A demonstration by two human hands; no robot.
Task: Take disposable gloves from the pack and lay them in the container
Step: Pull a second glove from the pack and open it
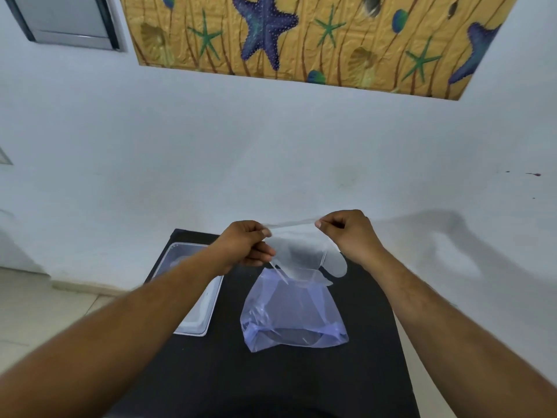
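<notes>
A clear disposable glove hangs in the air above the table, its cuff stretched between my two hands. My left hand pinches the cuff's left end, and my right hand pinches its right end. The glove's fingers dangle down over the mouth of the pack, a bluish see-through plastic bag that lies on the black table. A clear rectangular container sits to the left of the pack, and my left forearm hides part of it.
The black table stands against a pale wall. The table's left edge runs close beside the container, with tiled floor beyond it. A starfish-patterned panel hangs high on the wall.
</notes>
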